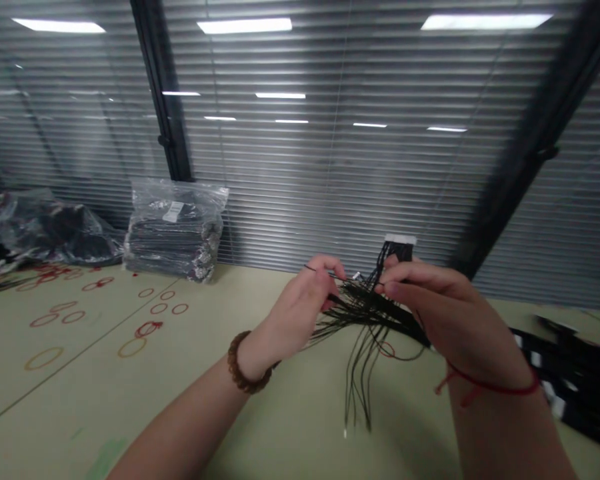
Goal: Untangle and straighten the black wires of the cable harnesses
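My left hand (297, 310) pinches a single thin black wire (325, 273) between thumb and fingertips. That wire seems to belong to a loose harness of black wires (365, 313), which hangs in strands below both hands. My right hand (443, 300) grips the bundle near a white multi-pin connector (400, 239) that sticks up behind the fingers. The wire ends dangle over the mat, and one strand ends in a small bright metal terminal (345, 433). The fingers hide part of the bundle.
A pale green table mat (280, 407) bears red and yellow ring marks at the left. A clear bag of bundled harnesses (175, 230) stands at the back, with a slumped bag (50, 230) left of it. A pile of black harnesses (570, 377) lies at the right, before window blinds.
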A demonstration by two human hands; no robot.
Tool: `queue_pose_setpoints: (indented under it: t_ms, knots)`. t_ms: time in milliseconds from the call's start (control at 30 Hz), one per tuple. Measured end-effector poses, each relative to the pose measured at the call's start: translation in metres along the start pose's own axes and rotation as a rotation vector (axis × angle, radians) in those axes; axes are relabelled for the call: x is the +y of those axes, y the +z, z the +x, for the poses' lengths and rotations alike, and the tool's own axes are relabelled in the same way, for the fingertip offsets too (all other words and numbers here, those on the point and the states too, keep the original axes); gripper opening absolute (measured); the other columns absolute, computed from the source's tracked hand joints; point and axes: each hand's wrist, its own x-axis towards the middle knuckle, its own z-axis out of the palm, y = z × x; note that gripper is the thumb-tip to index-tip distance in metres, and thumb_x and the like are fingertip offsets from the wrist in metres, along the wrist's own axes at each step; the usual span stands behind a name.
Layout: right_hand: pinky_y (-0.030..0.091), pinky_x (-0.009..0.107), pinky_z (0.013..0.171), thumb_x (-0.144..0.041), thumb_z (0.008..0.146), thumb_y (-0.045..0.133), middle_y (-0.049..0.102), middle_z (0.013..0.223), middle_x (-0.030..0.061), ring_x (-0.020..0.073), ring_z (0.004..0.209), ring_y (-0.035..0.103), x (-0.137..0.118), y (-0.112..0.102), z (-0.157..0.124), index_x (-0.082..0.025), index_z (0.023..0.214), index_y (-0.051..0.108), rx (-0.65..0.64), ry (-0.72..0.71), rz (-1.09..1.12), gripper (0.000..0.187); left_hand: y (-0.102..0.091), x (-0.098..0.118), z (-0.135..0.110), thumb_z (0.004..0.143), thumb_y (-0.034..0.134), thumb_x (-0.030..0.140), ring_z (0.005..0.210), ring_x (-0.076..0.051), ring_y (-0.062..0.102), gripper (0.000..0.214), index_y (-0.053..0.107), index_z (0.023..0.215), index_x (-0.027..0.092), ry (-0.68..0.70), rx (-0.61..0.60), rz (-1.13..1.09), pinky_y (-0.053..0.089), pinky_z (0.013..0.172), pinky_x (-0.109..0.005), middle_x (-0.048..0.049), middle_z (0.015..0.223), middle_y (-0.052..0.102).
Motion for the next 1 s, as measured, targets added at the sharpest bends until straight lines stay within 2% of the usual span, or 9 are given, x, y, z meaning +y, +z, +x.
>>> queue_pose_setpoints:
  t_ms: [67,167,367,467,567,700,833,933,1000]
  knots:
    - [0.035,0.029,0.069,-0.036,0.081,0.065,0.058,0.078,0.0017,0.0158,0.077,0.049,-0.001,0.002,0.0,-0.025,0.073,0.067,-0.019,-0.01,-0.009,0.013,0.001,-0.001,0.001,0.096,0.026,0.045,0.056,-0.011,0.038,0.035,0.047,0.085,0.02,0.034,0.061,-0.013,0.034,0.048,-0.022,0.0023,0.067,0.041]
    - [0.033,0.03,0.076,-0.034,0.081,0.065,0.058,0.076,0.001,0.016,0.082,0.048,-0.002,0.008,0.0,-0.026,0.073,0.068,-0.062,-0.023,-0.037,0.012,0.003,0.001,0.0,0.094,0.041,0.041,0.056,-0.01,0.036,0.033,0.049,0.071,0.018,0.068,0.094,-0.01,0.032,0.05,-0.023,0.0025,0.066,0.04]
    - [0.035,0.029,0.074,-0.036,0.082,0.064,0.057,0.075,0.0007,0.0153,0.081,0.048,-0.004,0.013,-0.001,-0.028,0.076,0.07,-0.155,-0.033,-0.02,0.012,0.002,0.0,0.002,0.093,0.043,0.042,0.055,-0.01,0.037,0.039,0.049,0.063,0.017,0.073,0.132,-0.037,0.031,0.051,-0.025,0.0024,0.061,0.042]
    - [0.038,0.029,0.078,-0.039,0.08,0.066,0.057,0.074,0.0012,0.0164,0.086,0.051,-0.005,0.004,-0.003,-0.03,0.075,0.071,-0.222,-0.067,0.014,0.011,-0.006,-0.003,0.004,0.094,0.037,0.047,0.049,-0.01,0.033,0.042,0.048,0.066,0.017,0.048,0.176,-0.094,0.027,0.046,-0.024,0.0038,0.057,0.038]
    - [0.039,0.031,0.079,-0.047,0.076,0.069,0.058,0.081,0.0033,0.018,0.087,0.052,-0.009,-0.007,-0.004,-0.029,0.075,0.073,-0.305,-0.115,0.006,0.018,-0.017,-0.003,0.005,0.095,0.03,0.049,0.044,-0.009,0.026,0.043,0.054,0.079,0.017,0.001,0.19,-0.149,0.019,0.041,-0.023,0.0058,0.052,0.034]
    - [0.036,0.032,0.077,-0.055,0.081,0.059,0.058,0.086,0.0063,0.019,0.084,0.051,-0.013,-0.016,-0.006,-0.025,0.084,0.075,-0.373,-0.173,-0.058,0.034,-0.027,0.002,0.008,0.092,0.038,0.05,0.046,-0.008,0.029,0.039,0.055,0.079,0.017,-0.033,0.307,-0.194,0.021,0.042,-0.021,0.0053,0.053,0.036]
    - [0.035,0.027,0.073,-0.037,0.093,0.049,0.057,0.081,0.0022,0.0142,0.081,0.049,-0.011,-0.014,-0.006,-0.026,0.088,0.069,-0.299,-0.205,0.003,0.023,-0.037,0.006,0.01,0.092,0.04,0.048,0.045,-0.007,0.028,0.034,0.05,0.077,0.019,-0.056,0.366,-0.135,0.022,0.04,-0.018,0.006,0.054,0.036]
    - [0.035,0.022,0.064,-0.024,0.094,0.048,0.051,0.08,-0.0003,0.0102,0.074,0.046,-0.009,-0.01,-0.006,-0.024,0.094,0.06,-0.245,-0.17,0.095,0.012,-0.052,0.008,0.009,0.092,0.043,0.038,0.042,-0.006,0.027,0.019,0.05,0.085,0.021,-0.15,0.261,-0.071,0.02,0.038,-0.015,0.0077,0.055,0.04]
    - [0.036,0.021,0.063,-0.021,0.095,0.046,0.05,0.079,-0.0006,0.0094,0.074,0.046,-0.009,-0.006,-0.006,-0.024,0.098,0.055,-0.258,-0.155,0.165,0.01,-0.061,0.012,0.006,0.085,0.055,0.03,0.042,-0.005,0.035,0.011,0.056,0.091,0.02,-0.275,0.059,0.002,0.024,0.038,-0.014,0.0058,0.057,0.052]
